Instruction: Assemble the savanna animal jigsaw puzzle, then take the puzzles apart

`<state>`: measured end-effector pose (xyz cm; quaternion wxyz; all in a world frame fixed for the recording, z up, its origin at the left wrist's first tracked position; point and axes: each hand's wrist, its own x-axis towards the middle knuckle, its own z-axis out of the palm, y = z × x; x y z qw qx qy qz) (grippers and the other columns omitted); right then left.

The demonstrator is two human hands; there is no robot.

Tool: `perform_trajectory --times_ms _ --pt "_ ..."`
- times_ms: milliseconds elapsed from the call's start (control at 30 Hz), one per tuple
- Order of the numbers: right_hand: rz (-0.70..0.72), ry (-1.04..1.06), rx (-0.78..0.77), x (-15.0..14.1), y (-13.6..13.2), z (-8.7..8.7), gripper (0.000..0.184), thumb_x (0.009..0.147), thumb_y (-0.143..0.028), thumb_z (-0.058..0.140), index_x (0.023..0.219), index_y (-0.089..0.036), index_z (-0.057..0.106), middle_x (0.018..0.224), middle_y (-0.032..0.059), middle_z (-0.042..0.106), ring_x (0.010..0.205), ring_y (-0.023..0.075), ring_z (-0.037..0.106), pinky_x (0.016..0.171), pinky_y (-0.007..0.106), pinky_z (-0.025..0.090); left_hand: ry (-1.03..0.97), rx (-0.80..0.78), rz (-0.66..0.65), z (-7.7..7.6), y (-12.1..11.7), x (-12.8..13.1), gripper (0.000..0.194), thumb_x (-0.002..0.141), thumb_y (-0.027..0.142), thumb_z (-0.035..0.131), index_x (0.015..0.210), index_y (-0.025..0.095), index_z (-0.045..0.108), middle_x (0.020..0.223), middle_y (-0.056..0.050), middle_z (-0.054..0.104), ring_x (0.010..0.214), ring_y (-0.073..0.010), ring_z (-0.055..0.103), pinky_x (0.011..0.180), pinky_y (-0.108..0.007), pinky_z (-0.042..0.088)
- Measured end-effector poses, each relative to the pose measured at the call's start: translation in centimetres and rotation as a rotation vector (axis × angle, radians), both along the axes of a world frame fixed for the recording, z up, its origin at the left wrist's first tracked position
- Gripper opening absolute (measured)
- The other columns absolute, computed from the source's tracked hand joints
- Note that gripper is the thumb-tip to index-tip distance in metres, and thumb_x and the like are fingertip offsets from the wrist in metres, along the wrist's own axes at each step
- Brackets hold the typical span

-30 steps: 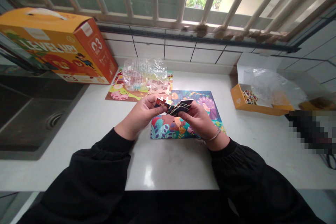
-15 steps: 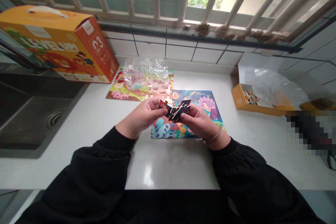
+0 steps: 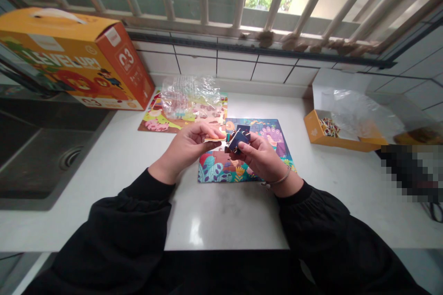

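Note:
Above the front puzzle, my left hand (image 3: pixel 188 147) pinches a jigsaw puzzle piece (image 3: pixel 215 139), seen nearly edge-on, between thumb and fingers. Close beside it, my right hand (image 3: pixel 265 156) is closed on a loose bunch of jigsaw puzzle pieces (image 3: pixel 240 139), some with dark blue faces. Under both hands lies a colourful puzzle (image 3: pixel 211 170) with a peacock, flowers and leaves; my hands hide part of its middle. A second puzzle (image 3: pixel 157 122), with a farm-like picture, lies behind and to the left, partly covered by a crumpled clear plastic bag (image 3: pixel 190 94).
An orange carton (image 3: pixel 79 62) stands at the back left beside a dark sink (image 3: pixel 51 166). At the right, an open yellow box (image 3: pixel 341 140) holds loose pieces and clear plastic. Window bars and a tiled wall bound the white counter (image 3: pixel 224 221) behind.
My left hand has turned its piece from showing a red and dark face to nearly edge-on. The bunch in my right hand has shifted, showing more dark blue.

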<state>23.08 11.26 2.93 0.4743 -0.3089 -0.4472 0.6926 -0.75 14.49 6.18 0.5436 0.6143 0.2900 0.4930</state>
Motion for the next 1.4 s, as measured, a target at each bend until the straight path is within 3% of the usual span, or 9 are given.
perform_trajectory --times_ms 367,900,1100,1400 --pt "-0.119 0.044 0.018 0.1 0.4 -0.6 0.036 0.091 -0.05 0.094 0.108 -0.026 0.073 0.103 0.0022 0.081 0.087 0.0147 0.077 0.083 0.03 0.067 -0.005 -0.096 0.042 -0.2 -0.1 0.2 0.034 0.082 0.036 0.102 0.086 0.019 0.072 0.103 -0.007 0.085 0.1 -0.0221 0.081 0.088 -0.034 0.065" --pt "-0.099 -0.137 0.08 0.9 0.4 -1.7 0.032 0.099 -0.053 0.085 0.112 -0.028 0.071 0.102 0.0023 0.08 0.082 0.0175 0.076 0.078 0.034 0.064 -0.08 -0.168 -0.022 -0.7 -0.1 0.6 0.038 0.08 0.028 0.102 0.088 0.02 0.065 0.099 -0.003 0.079 0.096 -0.018 0.076 0.092 -0.032 0.063" --pt "-0.062 -0.134 0.083 0.8 0.4 -1.6 0.03 0.1 -0.051 0.084 0.116 -0.028 0.071 0.103 0.0014 0.079 0.085 0.0164 0.078 0.08 0.032 0.065 -0.043 -0.225 -0.054 -1.0 0.1 0.4 0.037 0.079 0.023 0.101 0.102 0.021 0.071 0.104 -0.001 0.077 0.092 -0.015 0.074 0.087 -0.028 0.06" --pt "-0.066 -0.184 0.064 0.7 0.3 -1.3 0.038 0.098 -0.054 0.086 0.118 -0.026 0.07 0.109 0.0038 0.079 0.087 0.0176 0.078 0.078 0.033 0.068 0.076 -0.224 -0.039 -0.8 -0.2 0.4 0.029 0.091 0.041 0.093 0.104 0.02 0.078 0.101 -0.003 0.079 0.092 -0.0175 0.074 0.086 -0.03 0.058"
